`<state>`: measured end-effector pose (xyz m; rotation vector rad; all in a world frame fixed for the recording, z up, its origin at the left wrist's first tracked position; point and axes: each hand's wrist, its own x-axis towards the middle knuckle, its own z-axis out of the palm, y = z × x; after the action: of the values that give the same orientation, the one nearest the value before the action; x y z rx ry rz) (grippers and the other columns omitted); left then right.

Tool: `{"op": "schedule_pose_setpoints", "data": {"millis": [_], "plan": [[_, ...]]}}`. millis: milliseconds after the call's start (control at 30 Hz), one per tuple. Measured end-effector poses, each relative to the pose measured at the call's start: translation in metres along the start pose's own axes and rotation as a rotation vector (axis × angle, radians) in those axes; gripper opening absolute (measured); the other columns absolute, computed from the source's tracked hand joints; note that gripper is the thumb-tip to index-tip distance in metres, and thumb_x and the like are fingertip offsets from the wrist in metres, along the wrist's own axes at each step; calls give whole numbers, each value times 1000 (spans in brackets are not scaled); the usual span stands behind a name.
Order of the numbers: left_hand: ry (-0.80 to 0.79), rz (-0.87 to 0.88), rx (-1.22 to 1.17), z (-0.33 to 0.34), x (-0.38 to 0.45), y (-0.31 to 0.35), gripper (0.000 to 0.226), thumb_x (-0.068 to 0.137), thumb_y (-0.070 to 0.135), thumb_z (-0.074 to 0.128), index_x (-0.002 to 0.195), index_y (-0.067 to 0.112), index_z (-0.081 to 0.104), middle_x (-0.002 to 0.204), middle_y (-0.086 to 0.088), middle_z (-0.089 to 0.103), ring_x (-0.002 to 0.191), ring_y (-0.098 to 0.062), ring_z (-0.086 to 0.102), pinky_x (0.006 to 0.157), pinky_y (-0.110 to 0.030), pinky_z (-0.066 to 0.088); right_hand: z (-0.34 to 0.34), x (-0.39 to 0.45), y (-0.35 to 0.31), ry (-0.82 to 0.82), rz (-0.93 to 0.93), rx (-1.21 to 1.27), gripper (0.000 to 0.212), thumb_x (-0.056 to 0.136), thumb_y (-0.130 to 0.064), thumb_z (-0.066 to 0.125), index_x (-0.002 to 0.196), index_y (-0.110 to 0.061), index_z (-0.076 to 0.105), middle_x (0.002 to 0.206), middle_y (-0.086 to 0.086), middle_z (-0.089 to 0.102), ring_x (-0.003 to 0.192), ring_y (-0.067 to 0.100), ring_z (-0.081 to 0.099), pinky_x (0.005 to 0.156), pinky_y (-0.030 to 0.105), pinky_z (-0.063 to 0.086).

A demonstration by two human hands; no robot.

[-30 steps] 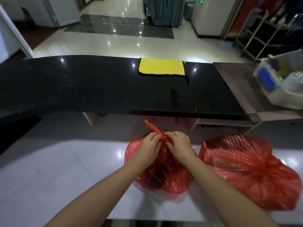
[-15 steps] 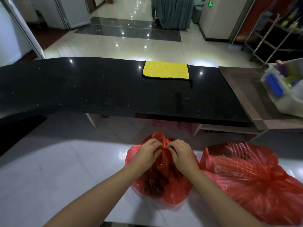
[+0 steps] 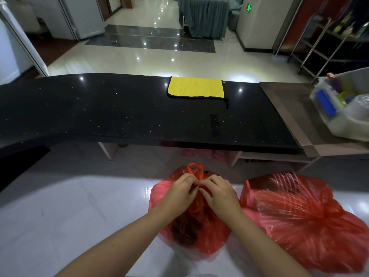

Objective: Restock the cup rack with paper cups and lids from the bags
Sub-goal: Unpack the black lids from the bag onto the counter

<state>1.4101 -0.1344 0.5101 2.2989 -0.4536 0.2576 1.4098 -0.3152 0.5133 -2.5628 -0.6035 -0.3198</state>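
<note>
At near edge of white desk (image 3: 60,206): left hand (image 3: 179,193) and right hand (image 3: 219,193) both pinch knotted top of red bag (image 3: 199,232), fingertips nearly meeting. Second red bag (image 3: 303,216) touching on its right, holding stacked cups. Beyond, black counter (image 3: 99,112); yellow cloth (image 3: 195,86) at its far edge.

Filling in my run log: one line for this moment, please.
step: untying bag | left hand: pinches knot | right hand: pinches knot | near red bag: tied | second red bag: untouched
</note>
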Motion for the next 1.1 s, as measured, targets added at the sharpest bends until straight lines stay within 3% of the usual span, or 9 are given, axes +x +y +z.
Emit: {"op": "schedule_pose_setpoints", "data": {"millis": [200,400,633,833,900,967,1033,1100], "plan": [[1,-11,-38,-4,0,0,5,87,8,68,91,11,64,95,4,62,87,-6,58,79,-25,50,2,5,2,78,-103,-92,11,84,-25,71,92,-22,65,87,-9,54,81,15,56,73,31,39],[41,-108,-100,-3,-2,1,4,91,14,67,94,17,66,91,10,62,85,-5,59,76,-25,51,-2,5,9,105,-160,-74,8,90,-25,68,88,-19,63,86,-9,58,78,13,56,74,30,41],[76,-333,-191,1,-5,3,5,88,15,69,90,20,70,89,12,67,87,-4,64,78,-21,52,-1,0,9,30,-138,29,6,92,-22,64,88,-18,61,88,-10,55,78,12,52,75,23,39],[98,-640,-415,3,1,8,10,85,13,69,79,21,69,76,7,71,73,-5,64,71,-23,52,-1,-6,15,-10,-126,74,5,91,-24,62,92,-20,65,94,-13,56,83,9,53,78,21,39],[61,-588,-343,2,0,8,8,87,17,69,82,23,68,78,9,70,74,-4,64,73,-23,52,-1,-8,20,-24,-133,81,8,93,-27,61,95,-20,65,96,-13,57,85,9,55,78,22,41],[-12,-390,-177,-4,-1,8,9,89,20,70,96,25,69,89,13,69,83,-2,63,78,-20,51,-1,-12,26,-32,-143,80,11,94,-28,60,97,-20,66,99,-12,59,86,12,58,77,26,44],[-82,-171,-35,-9,0,4,24,92,23,70,116,25,70,105,12,68,94,-1,61,86,-15,48,-2,-16,31,-34,-145,74,12,94,-29,61,98,-20,66,101,-11,60,88,14,60,78,31,47],[-147,-19,70,-12,4,1,25,96,27,66,120,24,72,111,8,68,102,-5,60,90,-17,46,-3,-20,34,-28,-144,75,11,93,-29,62,99,-20,67,102,-11,61,90,14,60,79,33,49]]}}
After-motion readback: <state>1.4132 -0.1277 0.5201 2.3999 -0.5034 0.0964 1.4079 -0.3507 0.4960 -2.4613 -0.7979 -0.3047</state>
